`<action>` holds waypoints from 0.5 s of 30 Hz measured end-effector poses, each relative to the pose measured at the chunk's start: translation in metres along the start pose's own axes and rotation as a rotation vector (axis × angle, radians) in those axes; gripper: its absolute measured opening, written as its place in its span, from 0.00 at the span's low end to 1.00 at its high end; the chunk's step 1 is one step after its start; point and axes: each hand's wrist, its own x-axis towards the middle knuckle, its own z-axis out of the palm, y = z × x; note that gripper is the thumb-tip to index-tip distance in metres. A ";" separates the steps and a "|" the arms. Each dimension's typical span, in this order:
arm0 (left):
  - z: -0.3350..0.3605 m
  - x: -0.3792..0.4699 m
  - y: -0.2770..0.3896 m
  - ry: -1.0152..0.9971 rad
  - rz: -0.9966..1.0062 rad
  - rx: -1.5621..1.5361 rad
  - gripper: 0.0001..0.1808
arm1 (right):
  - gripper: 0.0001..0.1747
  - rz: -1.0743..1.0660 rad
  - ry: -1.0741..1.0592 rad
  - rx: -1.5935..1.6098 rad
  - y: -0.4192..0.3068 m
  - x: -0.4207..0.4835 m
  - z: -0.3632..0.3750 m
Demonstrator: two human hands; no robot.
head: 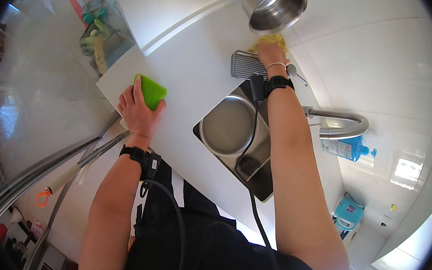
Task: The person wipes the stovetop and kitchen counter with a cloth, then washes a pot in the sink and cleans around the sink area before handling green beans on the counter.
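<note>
My left hand rests on a green sponge lying on the white countertop, index finger stretched over its edge and thumb at its other side. My right hand reaches to the back of the counter and is on a crumpled yellow cloth; its fingers are largely hidden. Just beyond the cloth, a stainless steel pot lies tilted with its mouth towards me. A metal wire rack sits beside my right wrist, at the sink's edge.
The sink holds a round metal pan and a dark scouring pad. A curved faucet and a blue pump bottle stand to the right. A cable runs from my right wrist across the sink. Vegetables lie beyond the counter's left edge.
</note>
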 end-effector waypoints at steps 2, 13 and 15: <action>-0.002 0.003 0.005 0.030 0.011 -0.018 0.47 | 0.33 -0.156 -0.058 -0.132 -0.018 -0.033 -0.030; 0.003 0.009 0.022 -0.010 0.005 -0.023 0.46 | 0.32 -0.463 -0.226 -0.460 -0.063 -0.073 -0.020; 0.005 0.011 0.025 0.001 0.020 -0.031 0.46 | 0.27 -0.700 -0.117 -0.548 -0.065 -0.074 0.001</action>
